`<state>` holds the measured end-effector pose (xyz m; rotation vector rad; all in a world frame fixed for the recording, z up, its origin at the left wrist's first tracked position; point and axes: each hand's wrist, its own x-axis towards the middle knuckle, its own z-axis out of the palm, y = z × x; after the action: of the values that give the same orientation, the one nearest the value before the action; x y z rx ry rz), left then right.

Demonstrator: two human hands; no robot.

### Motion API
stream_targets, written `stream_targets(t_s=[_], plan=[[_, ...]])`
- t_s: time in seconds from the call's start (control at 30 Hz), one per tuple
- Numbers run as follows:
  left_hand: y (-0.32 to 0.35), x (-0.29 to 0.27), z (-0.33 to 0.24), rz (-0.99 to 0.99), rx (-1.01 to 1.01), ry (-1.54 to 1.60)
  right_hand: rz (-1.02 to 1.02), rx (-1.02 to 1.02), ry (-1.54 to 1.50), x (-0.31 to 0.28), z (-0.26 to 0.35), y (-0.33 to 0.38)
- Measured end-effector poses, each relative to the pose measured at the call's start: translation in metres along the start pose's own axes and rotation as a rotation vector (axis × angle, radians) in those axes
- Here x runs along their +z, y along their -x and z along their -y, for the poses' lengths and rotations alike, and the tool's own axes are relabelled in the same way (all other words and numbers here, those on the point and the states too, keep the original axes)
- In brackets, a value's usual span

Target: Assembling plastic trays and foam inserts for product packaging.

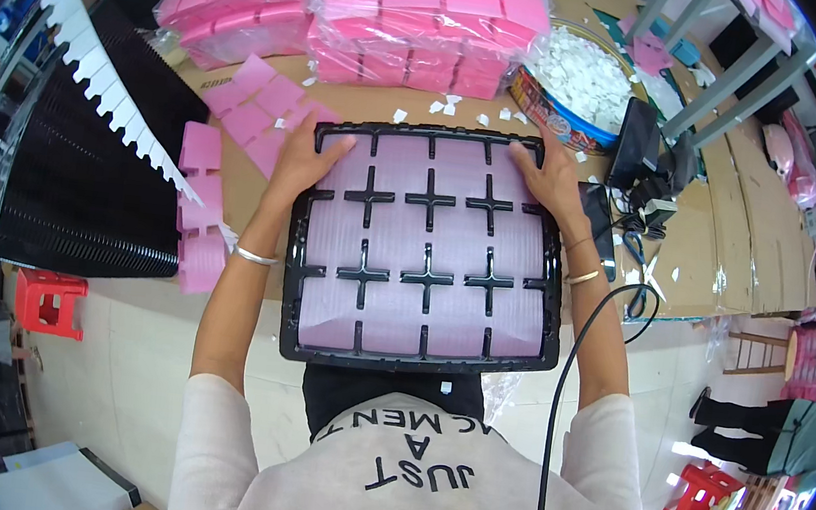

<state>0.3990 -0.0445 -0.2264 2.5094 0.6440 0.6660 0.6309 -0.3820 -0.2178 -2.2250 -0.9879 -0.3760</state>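
Observation:
A black plastic tray is held up in front of my body, over the near edge of the cardboard-covered table. A pale pink foam sheet lies in it, with black cross-shaped ribs showing through its slots. My left hand grips the tray at its far left corner, thumb over the rim. At the far right corner, my right hand holds it the same way. The other fingers are partly hidden behind the rim. Loose pink foam sheets lie just beyond my left hand.
Black trays are stacked at left, with a white toothed strip across them. Bagged pink foam bundles stand behind. At right are a round tub of white scraps, scissors and a black cable. A red stool stands lower left.

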Motion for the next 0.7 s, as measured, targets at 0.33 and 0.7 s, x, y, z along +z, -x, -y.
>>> stream_targets(t_s=[0.33,0.7], plan=[[-0.004,0.008,0.014,0.161,-0.219,0.498,0.174,0.285,-0.221,-0.012,0.005,-0.003],[0.066,-0.041,-0.003,-0.08,0.025,0.376,0.112,0.173,-0.321,-0.059,0.034,0.095]])
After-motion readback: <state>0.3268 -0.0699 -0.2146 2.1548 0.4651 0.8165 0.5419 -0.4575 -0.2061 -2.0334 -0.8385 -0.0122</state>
